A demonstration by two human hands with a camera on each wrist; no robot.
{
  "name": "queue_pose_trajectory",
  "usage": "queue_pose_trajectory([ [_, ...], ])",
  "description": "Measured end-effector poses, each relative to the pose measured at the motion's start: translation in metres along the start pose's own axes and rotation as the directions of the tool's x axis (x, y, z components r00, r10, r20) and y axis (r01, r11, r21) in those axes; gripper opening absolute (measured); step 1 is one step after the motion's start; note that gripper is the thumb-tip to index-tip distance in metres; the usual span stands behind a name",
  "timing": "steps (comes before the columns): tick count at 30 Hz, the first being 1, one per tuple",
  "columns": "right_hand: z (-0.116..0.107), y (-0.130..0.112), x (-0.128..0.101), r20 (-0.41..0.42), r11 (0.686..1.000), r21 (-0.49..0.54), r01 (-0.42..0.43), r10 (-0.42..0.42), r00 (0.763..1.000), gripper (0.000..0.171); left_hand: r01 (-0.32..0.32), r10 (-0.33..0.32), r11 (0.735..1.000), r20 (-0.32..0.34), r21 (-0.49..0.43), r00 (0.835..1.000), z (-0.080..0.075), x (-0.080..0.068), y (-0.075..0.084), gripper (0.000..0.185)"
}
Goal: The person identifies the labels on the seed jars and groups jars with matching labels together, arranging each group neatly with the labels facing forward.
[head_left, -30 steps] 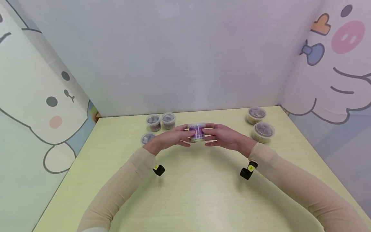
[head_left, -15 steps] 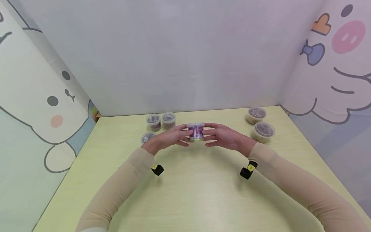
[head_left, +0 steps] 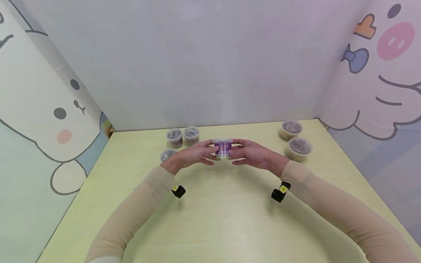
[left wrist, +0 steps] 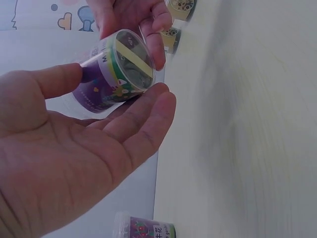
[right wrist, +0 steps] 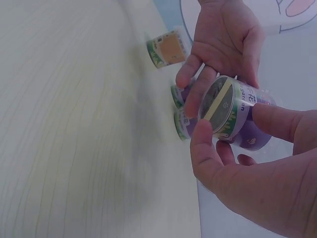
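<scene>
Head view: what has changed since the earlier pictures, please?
The left hand shifted slightly left and now covers less of the held purple-labelled cup. The right hand still holds it; nothing was released. The lidded cups at left and tubs at right stayed put.

Three small lidded tubs (head_left: 174, 138) stand toward the back left of the pale table (head_left: 210, 219), two wider lidded tubs (head_left: 299, 148) at its back right; cartoon-printed panels (head_left: 368, 86) flank a plain wall (head_left: 210, 73).

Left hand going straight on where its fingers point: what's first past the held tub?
Likely the right hand, holding the purple-labelled tub from the opposite side; exact depth is unclear.
</scene>
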State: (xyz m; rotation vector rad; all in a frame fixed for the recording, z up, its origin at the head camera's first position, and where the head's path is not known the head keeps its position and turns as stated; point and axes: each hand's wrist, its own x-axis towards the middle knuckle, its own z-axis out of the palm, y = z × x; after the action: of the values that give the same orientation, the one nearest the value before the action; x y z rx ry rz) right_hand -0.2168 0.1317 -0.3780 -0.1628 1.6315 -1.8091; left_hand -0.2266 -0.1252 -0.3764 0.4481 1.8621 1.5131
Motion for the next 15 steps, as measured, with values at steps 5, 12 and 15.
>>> queue_pose_trajectory([
  [5, -0.0005, 0.0, -0.0003, 0.009, 1.0, -0.007, 0.0, 0.0, 1.0, 0.068, 0.009, -0.009, 1.0, -0.008, 0.008, 1.0, 0.0001, -0.0012, 0.0009, 0.051],
  [12, -0.0016, 0.0005, 0.0007, 0.004, 1.0, -0.002, -0.007, 0.007, 1.0, 0.067, 0.008, -0.008, 1.0, -0.009, 0.002, 1.0, 0.0012, -0.0011, 0.0006, 0.051],
  [15, -0.0014, 0.001, 0.0008, 0.003, 1.0, -0.004, -0.01, 0.01, 1.0, 0.067, 0.01, -0.01, 1.0, -0.007, 0.001, 1.0, 0.001, -0.0014, -0.0001, 0.053],
])
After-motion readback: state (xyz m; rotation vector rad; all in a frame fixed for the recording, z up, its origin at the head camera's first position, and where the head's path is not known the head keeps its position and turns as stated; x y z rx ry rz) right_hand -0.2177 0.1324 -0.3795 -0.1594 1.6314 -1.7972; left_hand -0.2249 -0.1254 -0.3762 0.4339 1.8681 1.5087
